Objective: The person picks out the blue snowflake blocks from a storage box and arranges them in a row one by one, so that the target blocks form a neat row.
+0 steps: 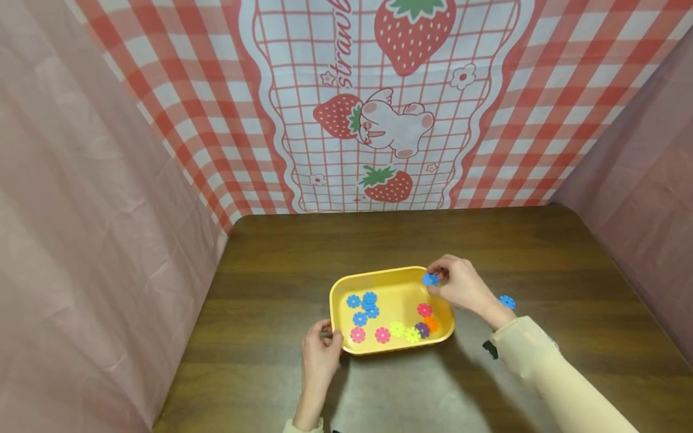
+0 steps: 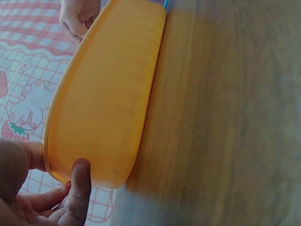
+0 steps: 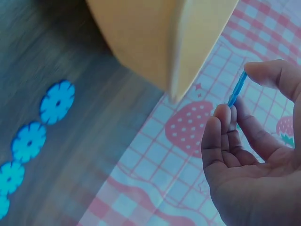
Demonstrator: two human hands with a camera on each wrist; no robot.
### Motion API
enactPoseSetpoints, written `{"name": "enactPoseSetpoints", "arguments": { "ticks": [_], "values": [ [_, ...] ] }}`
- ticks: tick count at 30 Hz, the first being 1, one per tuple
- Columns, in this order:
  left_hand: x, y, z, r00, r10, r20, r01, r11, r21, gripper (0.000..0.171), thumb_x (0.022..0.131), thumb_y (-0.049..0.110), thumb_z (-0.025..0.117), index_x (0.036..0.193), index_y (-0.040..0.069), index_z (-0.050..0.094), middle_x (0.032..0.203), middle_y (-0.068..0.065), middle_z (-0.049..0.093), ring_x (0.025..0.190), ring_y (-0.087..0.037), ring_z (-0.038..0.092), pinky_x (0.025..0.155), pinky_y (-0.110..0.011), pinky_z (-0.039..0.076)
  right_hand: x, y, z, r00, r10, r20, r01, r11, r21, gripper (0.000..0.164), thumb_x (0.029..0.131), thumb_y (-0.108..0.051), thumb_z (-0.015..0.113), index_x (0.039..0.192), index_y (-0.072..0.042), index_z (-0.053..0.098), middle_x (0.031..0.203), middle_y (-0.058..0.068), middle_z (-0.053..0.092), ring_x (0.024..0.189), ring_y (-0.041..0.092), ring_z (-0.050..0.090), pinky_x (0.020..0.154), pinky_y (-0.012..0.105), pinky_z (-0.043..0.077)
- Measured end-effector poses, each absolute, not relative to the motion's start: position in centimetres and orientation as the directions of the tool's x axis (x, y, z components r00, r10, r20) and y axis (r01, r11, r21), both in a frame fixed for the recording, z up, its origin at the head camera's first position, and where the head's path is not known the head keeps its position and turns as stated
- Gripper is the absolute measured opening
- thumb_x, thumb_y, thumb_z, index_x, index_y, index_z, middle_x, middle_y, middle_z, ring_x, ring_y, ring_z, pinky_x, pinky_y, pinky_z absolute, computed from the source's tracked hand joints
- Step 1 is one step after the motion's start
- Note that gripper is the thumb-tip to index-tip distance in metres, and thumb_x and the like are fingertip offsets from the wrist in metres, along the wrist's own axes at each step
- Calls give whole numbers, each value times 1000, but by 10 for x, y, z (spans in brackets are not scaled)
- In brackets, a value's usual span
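Pinching a blue disc between thumb and fingertips with the right hand, at the upper-right corner of the yellow basket, lower middle of the head view; edge-on in the right wrist view. Gripping the basket's lower-left corner with the left hand. Can see mixed discs inside only in the head view; hidden behind the outer wall in the left wrist view. Can count four loose blue discs on the table at left in the right wrist view, with the lowest cut off; just one beside the right sleeve in the head view. Cannot identify a small black object by that sleeve.
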State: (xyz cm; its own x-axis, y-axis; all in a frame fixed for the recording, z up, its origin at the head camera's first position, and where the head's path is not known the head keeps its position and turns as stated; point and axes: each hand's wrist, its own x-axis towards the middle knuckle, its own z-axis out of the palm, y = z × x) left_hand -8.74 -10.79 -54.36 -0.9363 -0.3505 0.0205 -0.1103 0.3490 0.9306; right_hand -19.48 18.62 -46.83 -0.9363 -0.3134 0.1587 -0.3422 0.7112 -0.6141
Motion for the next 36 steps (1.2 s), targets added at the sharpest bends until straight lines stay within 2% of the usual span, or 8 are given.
{"name": "enactPoseSetpoints", "arguments": {
  "ticks": [10, 29, 36],
  "values": [
    [-88, -107, -541, -937, -347, 30, -104, 360, 927, 23, 83, 2, 68, 104, -5, 69, 81, -6, 64, 56, -12, 61, 44, -26, 48, -195, 219, -463, -940, -253, 230, -342, 723, -601, 25, 71, -3, 83, 93, 2, 72, 84, 7, 63, 73, 19, 56, 64, 25, 50],
    [-88, -107, -542, -937, -348, 17, -111, 345, 932, 22, 83, 2, 68, 105, -5, 69, 81, -6, 64, 56, -11, 61, 45, -26, 49, -190, 286, -476, -978, -89, 188, -186, 783, -593, 27, 77, -12, 81, 100, 0, 73, 88, 10, 66, 76, 21, 58, 62, 23, 46],
    [-88, -107, -542, -936, -352, -10, -137, 339, 931, 23, 84, 2, 68, 106, -4, 68, 83, -7, 64, 56, -12, 61, 45, -26, 49, -186, 310, -484, -985, -33, 171, -128, 799, -588, 28, 78, -15, 82, 99, 0, 72, 87, 10, 68, 75, 14, 58, 61, 21, 45]
  ]
}}
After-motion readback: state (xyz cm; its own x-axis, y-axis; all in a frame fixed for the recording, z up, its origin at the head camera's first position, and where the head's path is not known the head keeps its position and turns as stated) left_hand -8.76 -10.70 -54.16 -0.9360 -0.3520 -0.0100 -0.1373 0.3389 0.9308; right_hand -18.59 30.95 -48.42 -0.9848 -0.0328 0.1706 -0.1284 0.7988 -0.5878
